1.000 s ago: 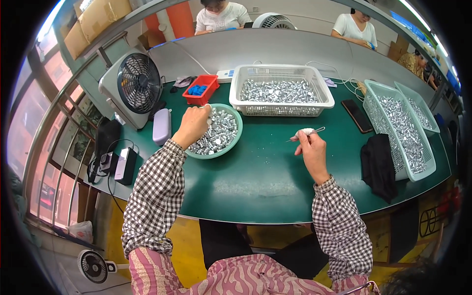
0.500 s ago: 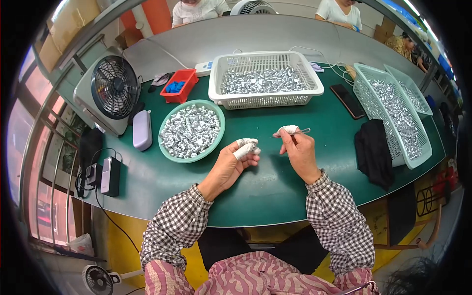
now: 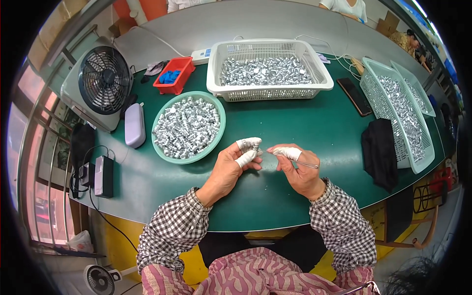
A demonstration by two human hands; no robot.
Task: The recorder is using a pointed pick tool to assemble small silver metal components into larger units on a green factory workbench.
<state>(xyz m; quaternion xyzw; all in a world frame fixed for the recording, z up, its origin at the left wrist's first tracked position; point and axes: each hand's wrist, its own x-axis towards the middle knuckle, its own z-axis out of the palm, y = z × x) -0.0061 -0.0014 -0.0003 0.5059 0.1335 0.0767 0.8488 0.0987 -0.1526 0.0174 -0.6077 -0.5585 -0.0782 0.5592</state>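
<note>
A: What are the fingers doing?

B: The left hand pinches a small silvery piece between thumb and taped fingertips. The right hand is closed round a thin pair of tweezers, its tip meeting the piece right between the two hands.

A: Where is that over the table?

B: Just above the green table, near its front edge (the checked sleeves cross that edge). The nearest neighbour is the round green bowl of silvery pieces, close to the left hand but not touching it.

A: And open room?

B: Bare green lies ahead of the hands, up to the white basket, well apart. To the right, a black cloth and a phone sit before two tilted pale green trays. To the left are a lilac case, a fan and a red box.
</note>
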